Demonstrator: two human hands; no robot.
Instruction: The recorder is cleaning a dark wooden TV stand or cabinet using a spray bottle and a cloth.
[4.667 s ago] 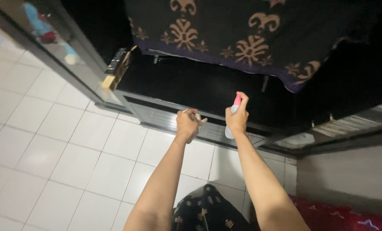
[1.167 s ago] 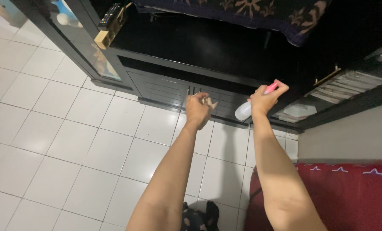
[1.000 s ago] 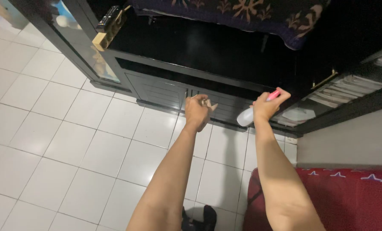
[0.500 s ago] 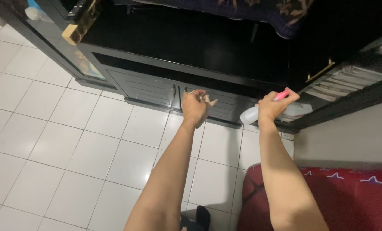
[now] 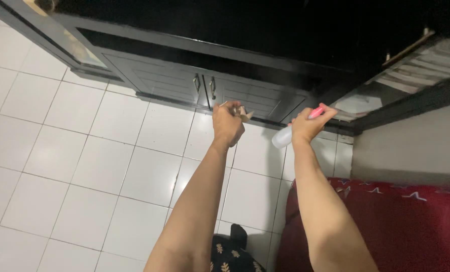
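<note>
Running across the upper left of the frame, a glass cabinet door stands open over the white tiled floor. Right of it, at upper centre, sit the dark lower cupboard doors with two small metal handles. Just below these, the left hand is clenched around a small crumpled wad, seemingly a cloth or tissue, held close to the cupboard front; whether it touches the wood cannot be told. Further right, the right hand grips a clear spray bottle with a pink top, its nozzle end aimed toward the cabinet's dark base. At lower right lies a red patterned mat.

Wiping well here would likely mean keeping the nozzle close and level to the panel, misting lightly, and following at once with the wad along the grooves.
</note>
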